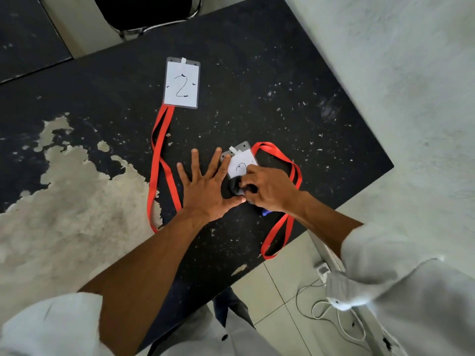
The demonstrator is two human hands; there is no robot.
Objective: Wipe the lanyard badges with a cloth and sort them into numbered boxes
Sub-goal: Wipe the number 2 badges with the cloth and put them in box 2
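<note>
L hand flat, open, pinning near badge; R hand grips cloth. Risk: badge slides w/ strap off table edge.

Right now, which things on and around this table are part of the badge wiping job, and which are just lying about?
Part of the job:
near badge, pinned by left hand
dark cloth in right hand
far badge marked 2, untouched
both red lanyards

Just lying about:
chair behind the table
white cable on the floor
</note>
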